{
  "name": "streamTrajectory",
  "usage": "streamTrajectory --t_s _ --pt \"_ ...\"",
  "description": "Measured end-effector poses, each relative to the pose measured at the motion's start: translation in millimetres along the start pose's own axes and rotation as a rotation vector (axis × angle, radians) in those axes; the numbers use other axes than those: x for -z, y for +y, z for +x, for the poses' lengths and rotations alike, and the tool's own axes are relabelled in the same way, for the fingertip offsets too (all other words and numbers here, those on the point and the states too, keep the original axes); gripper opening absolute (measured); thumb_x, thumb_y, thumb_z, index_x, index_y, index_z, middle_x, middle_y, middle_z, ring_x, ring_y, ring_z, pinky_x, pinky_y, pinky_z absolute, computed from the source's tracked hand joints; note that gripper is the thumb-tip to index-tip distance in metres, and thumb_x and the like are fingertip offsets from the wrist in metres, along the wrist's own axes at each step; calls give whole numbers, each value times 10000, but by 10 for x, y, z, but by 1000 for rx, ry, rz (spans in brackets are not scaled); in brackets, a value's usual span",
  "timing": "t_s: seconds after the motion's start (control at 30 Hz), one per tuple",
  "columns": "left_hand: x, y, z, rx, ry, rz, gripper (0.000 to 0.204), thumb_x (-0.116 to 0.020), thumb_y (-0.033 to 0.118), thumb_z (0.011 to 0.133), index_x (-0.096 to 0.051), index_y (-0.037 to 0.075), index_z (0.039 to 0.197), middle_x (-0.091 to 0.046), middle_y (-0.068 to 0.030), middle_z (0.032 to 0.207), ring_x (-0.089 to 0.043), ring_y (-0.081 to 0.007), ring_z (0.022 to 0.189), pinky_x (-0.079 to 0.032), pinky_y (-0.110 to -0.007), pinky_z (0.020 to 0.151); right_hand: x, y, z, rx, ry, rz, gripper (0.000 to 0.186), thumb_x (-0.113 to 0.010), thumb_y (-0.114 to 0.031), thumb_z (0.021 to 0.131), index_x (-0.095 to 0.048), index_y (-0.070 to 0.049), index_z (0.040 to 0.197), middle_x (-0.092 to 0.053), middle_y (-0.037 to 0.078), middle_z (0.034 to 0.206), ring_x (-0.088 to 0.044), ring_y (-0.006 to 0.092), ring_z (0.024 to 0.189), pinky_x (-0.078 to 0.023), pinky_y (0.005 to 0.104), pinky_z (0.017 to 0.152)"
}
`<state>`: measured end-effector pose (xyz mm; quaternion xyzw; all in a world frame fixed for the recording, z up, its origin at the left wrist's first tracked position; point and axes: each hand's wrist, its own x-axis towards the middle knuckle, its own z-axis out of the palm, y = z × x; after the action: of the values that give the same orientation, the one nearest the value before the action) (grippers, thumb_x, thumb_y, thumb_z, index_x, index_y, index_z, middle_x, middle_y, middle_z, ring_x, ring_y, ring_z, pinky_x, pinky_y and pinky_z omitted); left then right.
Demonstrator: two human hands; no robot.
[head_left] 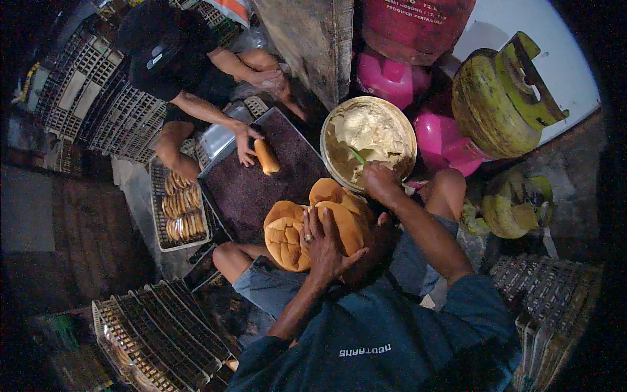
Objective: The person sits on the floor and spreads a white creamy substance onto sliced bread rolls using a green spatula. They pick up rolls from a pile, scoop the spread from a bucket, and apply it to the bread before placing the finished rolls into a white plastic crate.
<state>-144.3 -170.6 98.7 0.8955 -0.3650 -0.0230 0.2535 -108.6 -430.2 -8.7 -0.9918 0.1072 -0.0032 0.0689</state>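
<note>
A cluster of round golden-brown bread buns (285,236) lies in front of me, over the near end of the tray. My left hand (321,245), a ring on one finger, rests on top of the buns with its fingers stretched out and the thumb pointing right. My right hand (381,182) is closed round a thin green utensil (357,155) at the near rim of a round bucket (410,124). Pale cream (372,124) fills the bucket, and the utensil's far end is in it; its exact shape is hidden.
Across from me, another person's hand (245,145) holds a long bun (266,157) above a tray of dark crumbs (225,179). A crate (186,247) of wrapped buns stands at left. Gas cylinders (490,98) stand right of the bucket; stacked racks (163,326) are at lower left.
</note>
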Motion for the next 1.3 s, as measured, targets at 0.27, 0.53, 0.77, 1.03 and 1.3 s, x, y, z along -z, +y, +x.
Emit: streamTrajectory --t_s 0.27,0.53,0.77,1.03,1.3 --pt "370 -21 268 97 -277 -59 1151 -867 477 598 -256 30 1466 -301 -300 1435 -310 -439 1346 -294 -585 1063 129 -167 130 -149 -183 641 284 -594 -231 864 -631 25 982 -679 235 828 -685 387 767 -548 484 696" --pt "600 -697 569 557 175 -1160 328 -690 289 921 -591 16 1074 -667 -60 875 -661 -167 732 -545 -278 687 684 -278 79 -258 -245 1183 231 -514 -101 942 -559 -29 1156 -648 65 827 -587 96 589 -482 250 512" --pt "541 -783 625 759 -60 -1948 849 -316 775 898 -475 95 1381 -554 -173 1332 -570 -355 1188 -496 -514 972 1098 -622 -92 449 133 912 276 -635 -165 891 -650 -58 1145 -640 146 893 -645 286 814 -510 371 730" --pt "412 -799 750 892 177 -1668 536 -535 556 952 -599 48 1110 -651 -119 980 -660 -255 863 -569 -395 787 1053 -641 -181 603 212 349 423 -649 -237 848 -590 -254 1267 -617 97 1036 -646 302 812 -560 440 669" --pt "174 -967 553 576 87 -1862 442 -512 321 1005 -470 21 1327 -599 -145 1236 -585 -271 1152 -460 -422 1029 1016 -760 -249 463 279 132 460 -677 -281 790 -607 -266 1245 -637 89 994 -655 267 849 -548 442 676"
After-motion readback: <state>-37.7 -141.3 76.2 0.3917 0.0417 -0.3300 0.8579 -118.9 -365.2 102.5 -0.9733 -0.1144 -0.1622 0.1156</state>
